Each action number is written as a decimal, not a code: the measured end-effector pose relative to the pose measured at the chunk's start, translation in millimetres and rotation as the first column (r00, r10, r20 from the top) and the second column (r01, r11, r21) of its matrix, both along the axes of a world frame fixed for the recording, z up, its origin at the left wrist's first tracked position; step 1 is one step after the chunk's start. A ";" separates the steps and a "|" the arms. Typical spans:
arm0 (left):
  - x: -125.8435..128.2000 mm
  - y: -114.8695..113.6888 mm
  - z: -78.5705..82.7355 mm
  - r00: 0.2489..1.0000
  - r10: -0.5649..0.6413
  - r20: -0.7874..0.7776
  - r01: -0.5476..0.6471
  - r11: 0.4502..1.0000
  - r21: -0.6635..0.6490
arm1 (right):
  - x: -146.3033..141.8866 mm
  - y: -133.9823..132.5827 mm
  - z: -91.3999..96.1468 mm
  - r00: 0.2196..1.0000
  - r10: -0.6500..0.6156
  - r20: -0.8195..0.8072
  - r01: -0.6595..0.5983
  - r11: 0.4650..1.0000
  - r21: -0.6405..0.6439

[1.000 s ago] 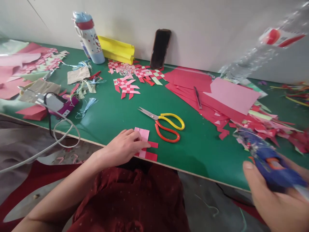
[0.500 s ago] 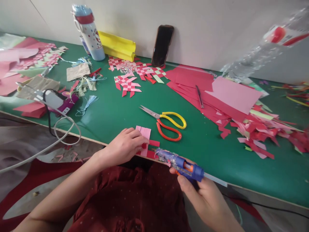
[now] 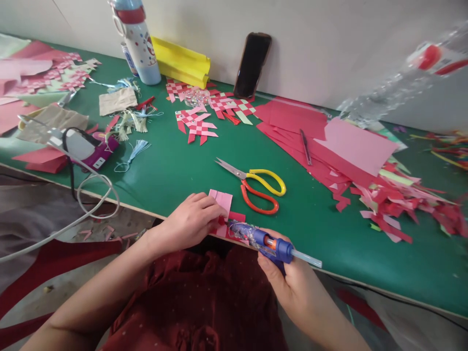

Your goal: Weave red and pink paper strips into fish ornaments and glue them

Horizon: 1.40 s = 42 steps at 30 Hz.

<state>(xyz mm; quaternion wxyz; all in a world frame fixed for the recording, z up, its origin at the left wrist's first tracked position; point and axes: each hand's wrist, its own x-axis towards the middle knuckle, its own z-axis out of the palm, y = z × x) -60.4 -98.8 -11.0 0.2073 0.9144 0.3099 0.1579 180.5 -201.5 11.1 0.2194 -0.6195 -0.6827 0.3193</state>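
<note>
My left hand presses its fingers on a small woven piece of pink and red paper strips at the near edge of the green table. My right hand is wrapped round a blue glue gun. The gun's nozzle points left and touches the woven piece just beside my left fingertips. A glue stick pokes out of the gun's back end to the right.
Scissors with yellow and orange handles lie just behind the piece. Red and pink sheets with a craft knife, scraps, finished woven pieces, a phone, a bottle, yellow paper, and a second glue gun with cord crowd the table.
My right hand brought the blue glue gun in from the far right to the woven piece, its nozzle now touching it. My left hand stayed on the piece.
</note>
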 end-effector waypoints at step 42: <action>-8.0 -4.3 -13.3 0.992 -0.064 0.109 0.044 0.983 0.178 | 14.1 -26.3 8.4 0.904 -0.225 -0.365 0.212 0.974 -0.076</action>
